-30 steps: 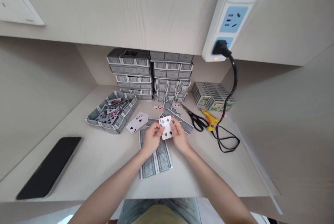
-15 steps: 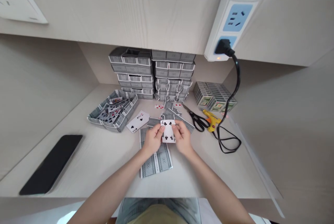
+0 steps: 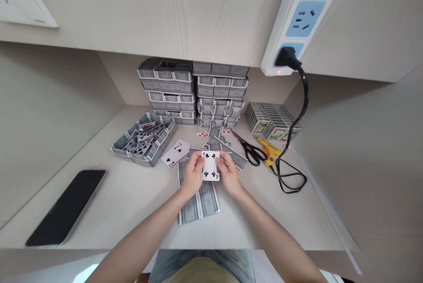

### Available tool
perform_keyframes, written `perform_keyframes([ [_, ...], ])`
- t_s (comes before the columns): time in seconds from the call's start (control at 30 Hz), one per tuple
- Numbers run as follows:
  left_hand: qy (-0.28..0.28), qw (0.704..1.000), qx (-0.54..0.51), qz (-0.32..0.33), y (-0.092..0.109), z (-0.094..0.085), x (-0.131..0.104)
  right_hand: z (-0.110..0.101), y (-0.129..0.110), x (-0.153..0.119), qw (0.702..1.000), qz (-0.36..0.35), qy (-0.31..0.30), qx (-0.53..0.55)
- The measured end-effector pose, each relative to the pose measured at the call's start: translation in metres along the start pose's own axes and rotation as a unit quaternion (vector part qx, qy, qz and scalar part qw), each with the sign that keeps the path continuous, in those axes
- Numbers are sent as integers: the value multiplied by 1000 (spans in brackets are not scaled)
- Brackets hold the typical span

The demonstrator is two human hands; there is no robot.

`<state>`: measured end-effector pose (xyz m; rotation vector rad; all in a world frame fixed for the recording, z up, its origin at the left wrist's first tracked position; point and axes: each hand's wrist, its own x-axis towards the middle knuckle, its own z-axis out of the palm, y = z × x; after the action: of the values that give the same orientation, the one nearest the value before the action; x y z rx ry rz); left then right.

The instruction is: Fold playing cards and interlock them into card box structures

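Observation:
Between my two hands is a playing card [image 3: 210, 166], a four of clubs, face up. My left hand [image 3: 192, 175] pinches its left edge, and my right hand [image 3: 229, 174] pinches the right edge, thumbs on the face. Whether more cards lie behind it I cannot tell. Below the hands, a flat panel of joined cards [image 3: 200, 208] lies back up on the desk. Several folded cards [image 3: 234, 155] with grey backs lie just beyond my hands. Left of them a two of clubs [image 3: 176, 153] rests face up.
On the left stand a card-covered tray [image 3: 145, 159] of loose cards and a black phone [image 3: 66, 208]. Stacked card boxes [image 3: 221, 87] fill the back. To the right are scissors [image 3: 253, 153], a yellow glue gun [image 3: 271, 153] with its black cord [image 3: 302, 111], and packed card decks [image 3: 272, 120].
The four of clubs has shifted slightly left between my hands, and my right hand has moved a little with it. The whole view has shifted slightly.

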<state>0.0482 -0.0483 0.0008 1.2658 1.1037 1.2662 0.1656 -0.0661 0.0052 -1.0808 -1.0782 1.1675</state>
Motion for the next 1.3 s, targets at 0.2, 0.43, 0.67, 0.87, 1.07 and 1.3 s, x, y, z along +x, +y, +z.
perform_keyframes([
  [0.2,5,1000,-16,-16,5,1,1,1,1,1,1000,13,-5,-2],
  [0.43,4,999,-28,-16,3,2,1,-1,4,2,1000,7,1,-29],
  [0.67,7,999,-34,-17,4,4,0,0,3,1,1000,-3,5,-28],
  [0.87,5,999,-38,-20,5,3,-1,-1,2,2,999,-10,6,-36],
  [1.07,7,999,-35,-13,4,4,-1,-2,0,1,999,-3,0,-37],
  [1.3,23,999,-29,-9,8,6,-4,0,-3,-1,1000,-12,-2,-26],
])
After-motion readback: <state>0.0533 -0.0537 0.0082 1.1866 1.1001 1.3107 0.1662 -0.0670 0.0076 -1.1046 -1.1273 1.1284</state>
